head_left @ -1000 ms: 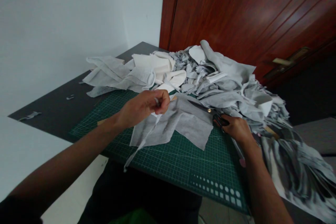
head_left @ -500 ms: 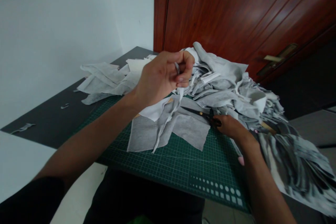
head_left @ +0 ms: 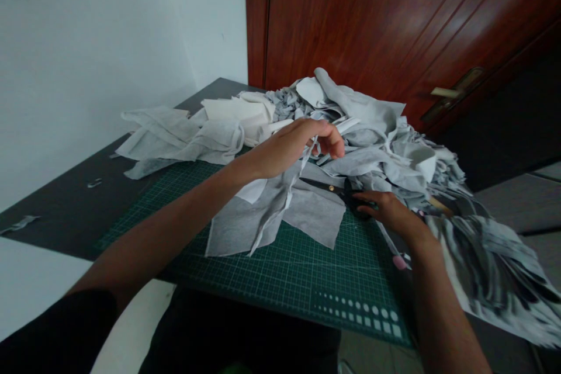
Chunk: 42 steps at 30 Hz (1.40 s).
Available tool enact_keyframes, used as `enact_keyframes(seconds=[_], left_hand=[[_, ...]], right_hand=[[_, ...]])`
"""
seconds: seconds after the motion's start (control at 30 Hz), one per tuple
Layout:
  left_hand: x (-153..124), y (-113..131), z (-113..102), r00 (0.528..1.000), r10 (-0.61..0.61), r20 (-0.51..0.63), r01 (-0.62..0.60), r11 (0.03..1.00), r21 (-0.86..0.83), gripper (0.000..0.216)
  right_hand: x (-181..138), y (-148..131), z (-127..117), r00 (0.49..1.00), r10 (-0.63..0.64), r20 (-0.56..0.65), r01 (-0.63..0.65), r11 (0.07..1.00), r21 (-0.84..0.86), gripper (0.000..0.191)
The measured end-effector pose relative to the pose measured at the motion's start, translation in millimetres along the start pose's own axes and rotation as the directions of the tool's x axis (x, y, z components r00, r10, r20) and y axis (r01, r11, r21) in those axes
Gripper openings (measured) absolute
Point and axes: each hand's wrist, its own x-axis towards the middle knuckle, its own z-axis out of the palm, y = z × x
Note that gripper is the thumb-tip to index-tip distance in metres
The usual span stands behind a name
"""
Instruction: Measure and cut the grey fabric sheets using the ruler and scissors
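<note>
My left hand [head_left: 298, 143] reaches over the green cutting mat [head_left: 307, 272], its fingers pinched on a thin grey fabric strip [head_left: 280, 204] that hangs down to the mat. Under the strip lies a flat grey fabric piece [head_left: 263, 219]. My right hand [head_left: 385, 210] rests on the mat at the right, closed on the dark handles of black scissors [head_left: 337, 190], whose blades point left across the grey piece.
A big heap of grey and white fabric scraps [head_left: 372, 134] fills the back and right of the dark table [head_left: 65, 210]. More pale cloth [head_left: 175, 134] lies at the back left. A striped fabric pile [head_left: 491, 269] hangs at the right. A brown door [head_left: 394, 17] stands behind.
My left hand rose with the strip from the mat, then moved forward and lower toward the scrap heap. The right hand stayed on the scissors.
</note>
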Motion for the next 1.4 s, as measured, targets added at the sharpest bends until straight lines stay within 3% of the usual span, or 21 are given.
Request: enact_keyframes(seconds=[0.1,0.2,0.3,0.37,0.43,0.47,0.53,0.6,0.67,0.8,0.9,1.07,1.13,1.23,1.3,1.4], left_hand=[[-1.5,1.7,1.7,0.999,0.025,-0.023,-0.023,0.997,0.073,0.046],[-2.8,3.8,4.3,1.000,0.014,-0.014,-0.012,0.995,0.103,0.048],[-3.5,2.4,10.4,0.997,-0.039,0.069,0.038,0.999,0.013,0.049],[-4.0,-1.0,15.8,0.988,-0.069,0.140,0.078,0.995,-0.058,0.047],[-4.6,-5.1,20.1,0.975,-0.087,0.203,0.110,0.988,-0.104,0.044],[-4.9,-6.8,21.3,0.969,-0.089,0.230,0.119,0.986,-0.119,0.043],[-5.3,-8.8,21.1,0.961,-0.089,0.260,0.130,0.980,-0.148,0.044],[-5.2,-8.6,17.6,0.961,-0.101,0.257,0.151,0.972,-0.181,0.049],[-4.7,-7.5,11.4,0.968,-0.130,0.213,0.174,0.963,-0.205,0.053],[-2.9,-14.0,-4.2,0.984,-0.177,0.006,0.174,0.963,-0.206,0.052],[-0.7,-36.1,-14.6,0.966,-0.212,-0.148,0.178,0.959,-0.219,0.048],[-5.0,-90.8,-16.8,0.869,-0.359,-0.342,0.331,0.933,-0.139,0.044],[-15.4,-106.5,-11.1,0.900,-0.312,-0.304,0.339,0.940,0.040,0.050],[-42.4,-119.1,-0.4,0.965,-0.224,-0.137,0.258,0.909,0.329,0.048],[-63.1,-123.4,4.9,0.978,-0.203,-0.051,0.204,0.869,0.451,0.047],[-85.8,-128.1,7.6,0.976,-0.214,-0.039,0.203,0.828,0.522,0.053]], right_hand=[[4.2,-9.1,2.0,0.997,-0.021,-0.078,0.021,1.000,-0.002,0.017],[9.2,-37.7,8.0,0.962,-0.073,-0.263,0.081,0.997,0.019,0.019],[12.5,-81.4,26.8,0.928,-0.075,-0.365,0.186,0.942,0.279,0.027],[12.1,-110.5,44.9,0.963,-0.081,-0.258,0.222,0.783,0.582,0.047],[9.6,-133.2,61.6,0.977,-0.187,-0.104,0.191,0.540,0.820,0.061],[7.7,-141.0,67.8,0.968,-0.248,-0.033,0.146,0.453,0.880,0.065],[3.7,-148.7,74.9,0.944,-0.323,0.066,0.050,0.338,0.940,0.055],[1.1,-147.1,75.3,0.927,-0.347,0.141,-0.037,0.291,0.956,0.038],[1.0,-139.4,70.9,0.940,-0.297,0.170,-0.098,0.243,0.965,0.039],[6.9,-118.1,51.1,0.997,-0.003,0.078,-0.078,0.106,0.991,0.051],[11.8,-102.5,32.7,0.988,0.155,0.003,-0.019,0.098,0.995,0.054],[16.0,-81.3,17.4,0.952,0.262,-0.160,0.117,0.172,0.978,0.057],[16.8,-74.9,17.1,0.940,0.277,-0.200,0.158,0.165,0.974,0.058],[16.9,-67.4,18.2,0.927,0.290,-0.239,0.203,0.151,0.968,0.057],[16.5,-64.5,18.5,0.921,0.293,-0.258,0.223,0.146,0.964,0.055],[16.0,-63.3,18.4,0.914,0.297,-0.276,0.251,0.119,0.961,0.051]])
